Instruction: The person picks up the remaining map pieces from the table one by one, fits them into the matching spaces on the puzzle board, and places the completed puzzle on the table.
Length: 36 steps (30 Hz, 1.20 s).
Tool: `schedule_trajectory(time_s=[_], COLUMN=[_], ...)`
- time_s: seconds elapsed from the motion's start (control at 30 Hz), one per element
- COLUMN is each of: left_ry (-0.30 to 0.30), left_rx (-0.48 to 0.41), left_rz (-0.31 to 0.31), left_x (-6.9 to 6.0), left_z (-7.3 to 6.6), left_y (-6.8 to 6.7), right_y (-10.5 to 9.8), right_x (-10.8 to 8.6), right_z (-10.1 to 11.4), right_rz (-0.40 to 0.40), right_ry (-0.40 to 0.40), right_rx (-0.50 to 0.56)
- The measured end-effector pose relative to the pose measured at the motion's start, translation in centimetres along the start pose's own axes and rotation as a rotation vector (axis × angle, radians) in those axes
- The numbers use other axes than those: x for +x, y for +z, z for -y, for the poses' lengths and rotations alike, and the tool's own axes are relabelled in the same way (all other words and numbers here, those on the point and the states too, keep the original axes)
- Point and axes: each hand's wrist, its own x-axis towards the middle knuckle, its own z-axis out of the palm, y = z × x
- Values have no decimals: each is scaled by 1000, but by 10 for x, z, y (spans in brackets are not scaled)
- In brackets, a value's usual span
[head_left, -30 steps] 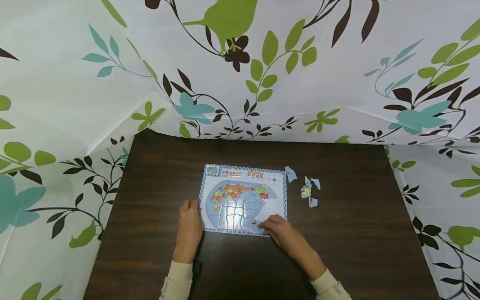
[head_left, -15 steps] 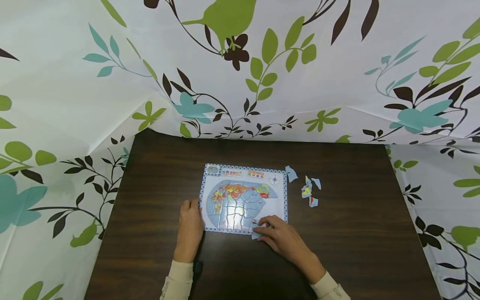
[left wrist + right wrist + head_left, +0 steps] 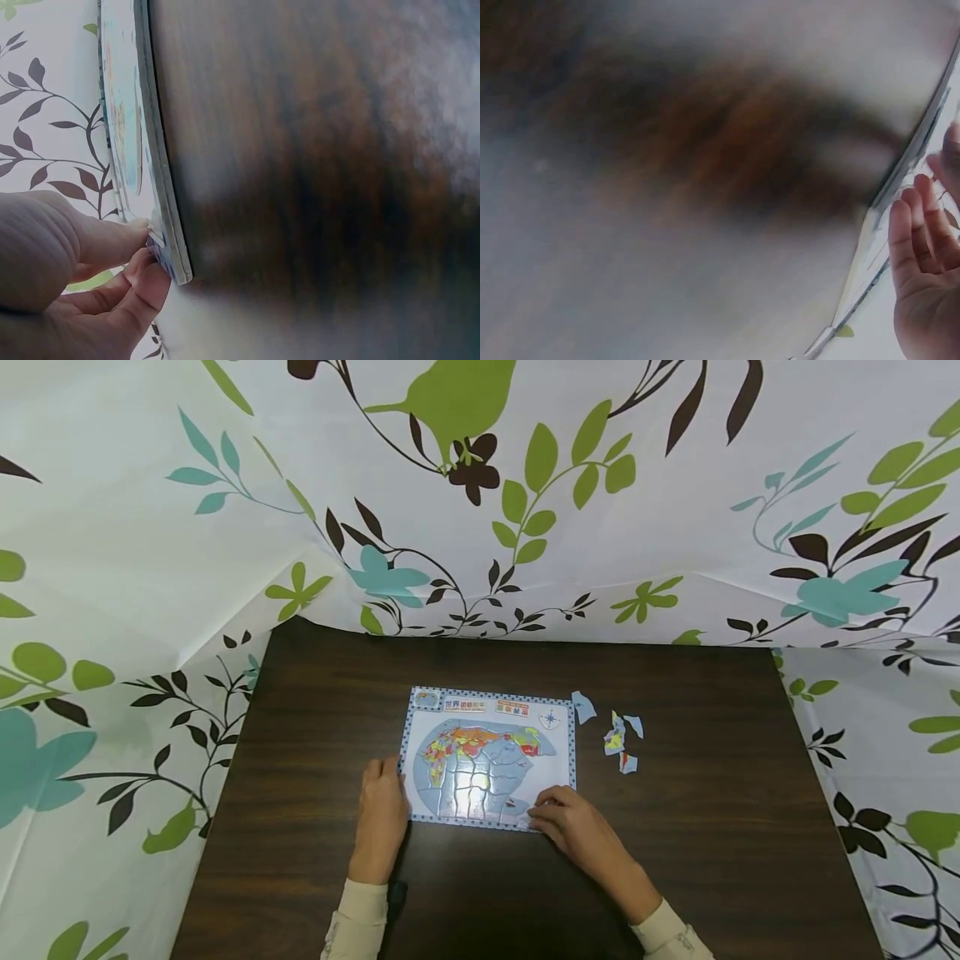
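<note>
A world-map jigsaw puzzle board (image 3: 420, 760) with a dotted blue border lies on the dark table. My left hand (image 3: 381, 806) pinches its near left edge; the left wrist view shows thumb and fingertips of the left hand (image 3: 105, 277) on the board's corner. My right hand (image 3: 577, 827) is over the near right part of the board, fingertips beside a light blue puzzle piece (image 3: 515, 807). In the right wrist view, the right hand (image 3: 926, 262) has fairly straight fingers close to the board, with no piece visible between them. Contact with the piece is unclear.
Several loose puzzle pieces lie right of the board, among them a pale blue piece (image 3: 582, 707) at its upper right corner and a yellow-and-blue piece (image 3: 614, 737) farther right. A leaf-patterned white cloth (image 3: 450, 527) hangs behind the brown table (image 3: 712, 777).
The light blue piece, which stuck out past the board's near edge half a second ago, now lies within the board. My right fingers have drawn slightly right. The left hand has stayed put.
</note>
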Motion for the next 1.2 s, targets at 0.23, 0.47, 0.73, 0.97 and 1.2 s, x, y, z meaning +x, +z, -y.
schedule_trajectory(time_s=[0.23, 0.47, 0.73, 0.97, 1.2], left_ry=[2, -9, -4, -2, -10], left_rx=[-2, 3, -1, -5, 0], left_rz=[4, 21, 18, 11, 23], left_x=[-1, 0, -1, -1, 0], left_z=[-2, -3, -2, -2, -1], left_y=[-1, -2, -2, -1, -1], right_y=[-1, -6, -5, -4, -5], right_x=[5, 11, 16, 19, 22], right_z=[2, 6, 15, 18, 19], right_rz=[47, 74, 42, 76, 137], right_ry=[105, 228, 262, 247, 269], right_rx=[45, 107, 126, 105, 116])
